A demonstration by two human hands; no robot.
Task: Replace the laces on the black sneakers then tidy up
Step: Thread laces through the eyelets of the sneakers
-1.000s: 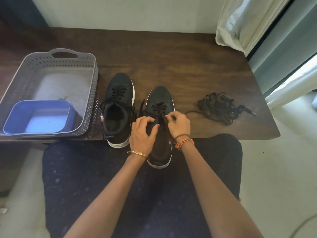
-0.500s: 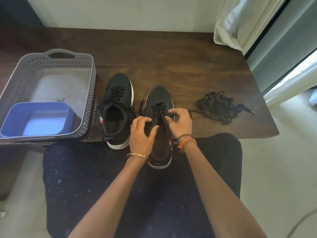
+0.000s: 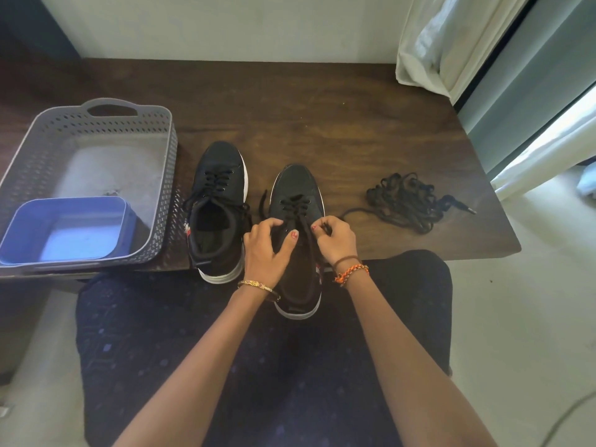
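Note:
Two black sneakers with white soles stand on the dark wooden table (image 3: 322, 117). The left sneaker (image 3: 219, 204) is laced, its lace ends loose. The right sneaker (image 3: 298, 195) overhangs the table's front edge toward my lap. My left hand (image 3: 264, 250) grips its left side near the tongue, thumb across the opening. My right hand (image 3: 335, 240) pinches a black lace at the upper eyelets on the right side. A tangled pile of black laces (image 3: 406, 201) lies to the right, one strand trailing toward my right hand.
A grey perforated basket (image 3: 161, 175) sits at the table's left, with a blue plastic tub (image 3: 64, 230) inside its near corner. A white curtain (image 3: 451, 43) hangs at the back right beside a window. My lap in dark patterned cloth is below the table edge.
My right hand has shifted slightly back and right along the lace at the eyelets. My left hand's fingers have spread on the sneaker. The sneakers have stayed put.

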